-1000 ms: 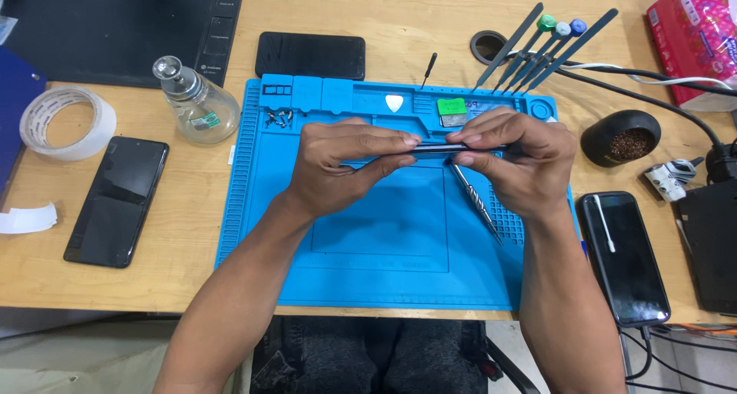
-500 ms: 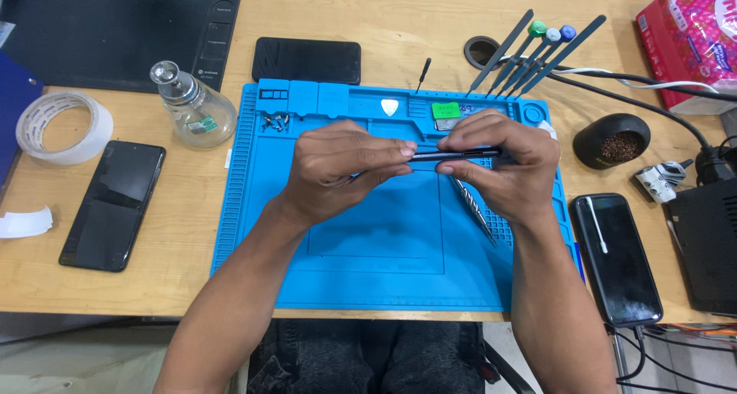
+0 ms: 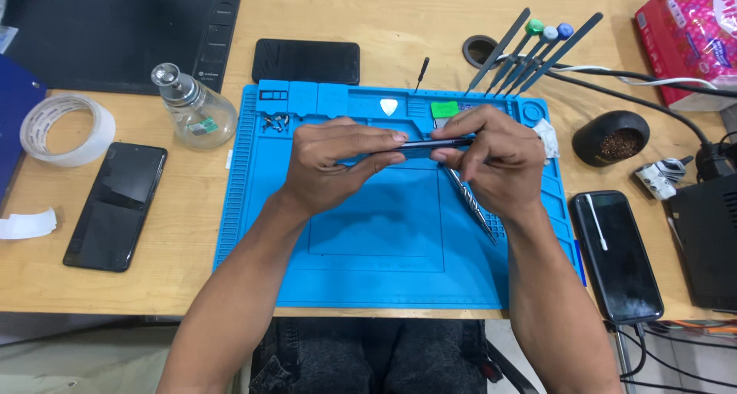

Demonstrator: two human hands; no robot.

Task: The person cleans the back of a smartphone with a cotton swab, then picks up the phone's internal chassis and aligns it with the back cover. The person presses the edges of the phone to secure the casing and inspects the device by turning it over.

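Pinching thin dark phone (image 3: 418,146) edge-on | left hand (image 3: 334,163) | right hand (image 3: 491,160)

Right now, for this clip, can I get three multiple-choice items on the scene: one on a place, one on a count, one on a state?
1. Where does the glass flask stand?
A. on the wooden table, left of the blue mat
B. inside the mat's centre
C. on the pink pack

2. How many dark phones lie flat on the table, off the mat?
A. one
B. three
C. five

3. How is the thin dark phone over the mat held?
A. flat under one palm
B. edge-on between both hands
C. lying untouched

Answers: 1 A, the flask sits on bare wood beside the blue mat. 2 B, one at left, one above the mat, one at right. 3 B, the left hand and right hand grip its ends.
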